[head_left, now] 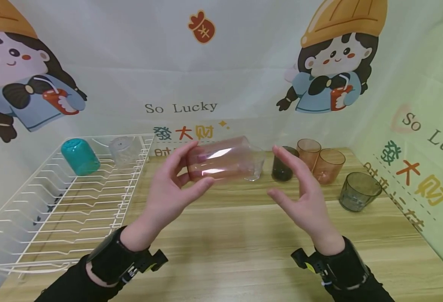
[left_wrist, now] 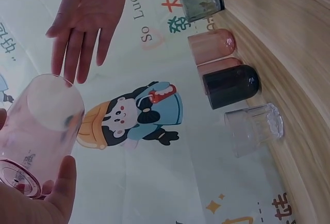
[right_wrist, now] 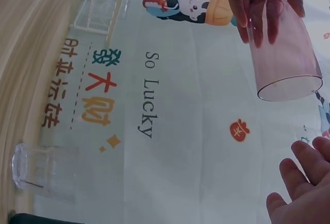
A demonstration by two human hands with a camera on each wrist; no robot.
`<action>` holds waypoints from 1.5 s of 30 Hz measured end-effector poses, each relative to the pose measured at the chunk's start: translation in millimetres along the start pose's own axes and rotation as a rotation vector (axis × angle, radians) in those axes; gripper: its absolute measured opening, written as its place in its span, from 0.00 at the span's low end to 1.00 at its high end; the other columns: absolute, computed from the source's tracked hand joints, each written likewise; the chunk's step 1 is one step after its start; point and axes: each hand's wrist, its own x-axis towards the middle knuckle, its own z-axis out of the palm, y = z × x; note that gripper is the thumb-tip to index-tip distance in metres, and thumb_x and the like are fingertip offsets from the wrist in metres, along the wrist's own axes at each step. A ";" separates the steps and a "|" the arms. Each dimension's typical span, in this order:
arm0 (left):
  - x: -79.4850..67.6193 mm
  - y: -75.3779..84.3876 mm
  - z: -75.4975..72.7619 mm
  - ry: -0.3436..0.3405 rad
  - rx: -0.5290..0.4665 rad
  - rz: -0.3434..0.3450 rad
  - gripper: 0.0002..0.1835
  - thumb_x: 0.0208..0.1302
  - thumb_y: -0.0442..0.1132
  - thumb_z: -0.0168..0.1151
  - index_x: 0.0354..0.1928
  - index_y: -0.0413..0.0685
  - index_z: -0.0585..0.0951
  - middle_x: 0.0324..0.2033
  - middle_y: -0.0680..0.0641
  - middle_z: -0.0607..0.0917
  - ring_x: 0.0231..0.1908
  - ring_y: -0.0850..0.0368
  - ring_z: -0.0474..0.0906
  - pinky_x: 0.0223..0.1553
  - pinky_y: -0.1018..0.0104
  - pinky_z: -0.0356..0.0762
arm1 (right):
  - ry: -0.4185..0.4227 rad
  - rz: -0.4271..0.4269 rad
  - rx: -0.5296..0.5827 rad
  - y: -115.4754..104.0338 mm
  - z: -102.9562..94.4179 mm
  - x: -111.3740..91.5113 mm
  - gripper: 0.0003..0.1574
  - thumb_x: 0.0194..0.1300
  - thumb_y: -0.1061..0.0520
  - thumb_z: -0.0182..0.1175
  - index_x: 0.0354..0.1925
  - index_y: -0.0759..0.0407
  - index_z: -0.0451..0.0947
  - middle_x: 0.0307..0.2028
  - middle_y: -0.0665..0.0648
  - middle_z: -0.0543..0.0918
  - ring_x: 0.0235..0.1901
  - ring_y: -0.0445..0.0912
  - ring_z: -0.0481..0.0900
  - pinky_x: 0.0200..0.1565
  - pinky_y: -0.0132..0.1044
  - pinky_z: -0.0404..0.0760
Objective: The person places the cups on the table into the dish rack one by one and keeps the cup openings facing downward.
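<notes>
My left hand (head_left: 168, 188) grips a pink transparent drinking glass (head_left: 221, 161) around its base end, above the wooden table. The glass lies on its side in the air, its mouth facing right. In the left wrist view the round bottom of the pink glass (left_wrist: 20, 180) sits by the palm. My right hand (head_left: 306, 197) is held up on the other side, empty, with fingers extended and thumb spread, apart from the glass's mouth. The right wrist view shows the pink glass (right_wrist: 286, 53) above the fingertips of my right hand (right_wrist: 307, 182).
A white wire rack (head_left: 81, 209) at left holds a teal glass (head_left: 79, 157) and a clear glass (head_left: 123, 151), both upside down. Along the table's back stand another clear glass (head_left: 258, 170), a dark glass (head_left: 283, 165), two amber-pink glasses (head_left: 328, 167) and a grey tumbler (head_left: 359, 193).
</notes>
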 end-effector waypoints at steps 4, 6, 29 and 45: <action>1.2 3.1 -6.7 0.008 0.021 -0.019 0.38 0.48 0.26 0.69 0.64 0.41 0.67 0.50 0.47 0.75 0.48 0.53 0.73 0.43 0.62 0.78 | -0.001 -0.030 -0.061 0.8 -4.0 0.4 0.46 0.61 0.44 0.59 0.61 0.79 0.60 0.59 0.71 0.67 0.61 0.56 0.62 0.63 0.41 0.58; 1.6 4.7 -9.8 0.011 0.032 -0.034 0.38 0.48 0.27 0.69 0.64 0.42 0.67 0.50 0.47 0.75 0.48 0.54 0.73 0.44 0.63 0.78 | -0.005 -0.040 -0.086 1.1 -6.4 0.6 0.48 0.61 0.42 0.58 0.61 0.79 0.60 0.59 0.72 0.67 0.60 0.56 0.62 0.63 0.41 0.59; 3.7 3.9 -50.3 0.064 0.267 -0.167 0.37 0.51 0.37 0.69 0.65 0.50 0.67 0.48 0.48 0.75 0.38 0.57 0.76 0.43 0.73 0.76 | -0.145 -0.089 -0.349 52.3 -32.7 -17.9 0.53 0.57 0.33 0.57 0.68 0.65 0.58 0.67 0.63 0.59 0.65 0.59 0.53 0.66 0.52 0.46; 6.3 0.6 -86.6 0.155 0.517 -0.293 0.37 0.54 0.50 0.66 0.67 0.55 0.65 0.49 0.50 0.74 0.44 0.58 0.71 0.43 0.79 0.73 | -0.216 0.006 -0.469 69.1 -58.0 -35.9 0.55 0.51 0.41 0.67 0.70 0.60 0.57 0.68 0.59 0.58 0.66 0.57 0.51 0.65 0.55 0.45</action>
